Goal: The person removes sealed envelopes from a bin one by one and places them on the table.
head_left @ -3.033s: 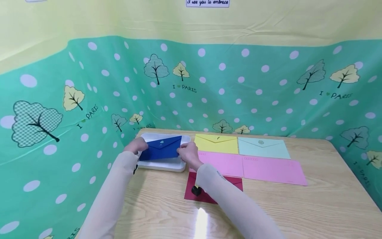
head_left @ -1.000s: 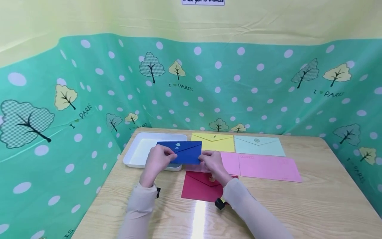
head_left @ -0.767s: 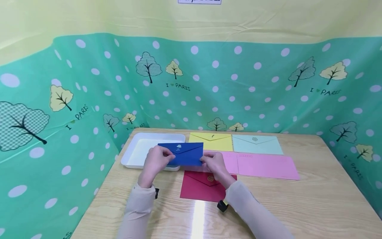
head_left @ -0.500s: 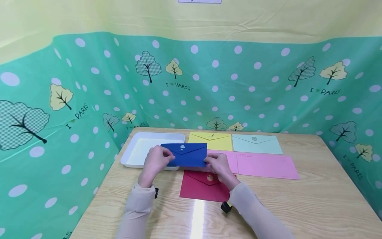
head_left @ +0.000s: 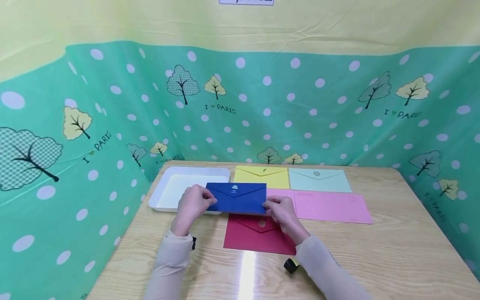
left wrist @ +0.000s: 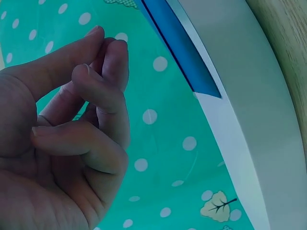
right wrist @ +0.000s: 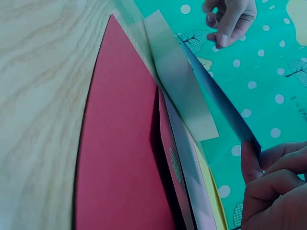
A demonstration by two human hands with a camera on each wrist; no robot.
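Observation:
A blue envelope (head_left: 240, 198) with a small hat print hangs above the table, between the white tray (head_left: 153, 203) and a pink envelope. My right hand (head_left: 283, 211) pinches its right edge between thumb and fingers. My left hand (head_left: 193, 205) is near its left end; in the left wrist view its fingers (left wrist: 108, 105) curl loosely around nothing, thumb and fingertips close together. The right wrist view shows a gap between that hand and the blue envelope (right wrist: 220, 96). Below lies a red envelope (head_left: 255, 239) with a gold seal.
A yellow envelope (head_left: 258, 179) and a pale mint envelope (head_left: 320, 183) lie at the back. Pink envelopes (head_left: 331, 207) lie in the middle row, one partly covered. The wooden table (head_left: 408, 241) meets a green dotted cloth (head_left: 210, 121) behind and at both sides.
The blue envelope has been lifted from the tray and carried right, its flap side facing me. Lately it slides farther right with my right hand, while my left hand stays behind, apart from it.

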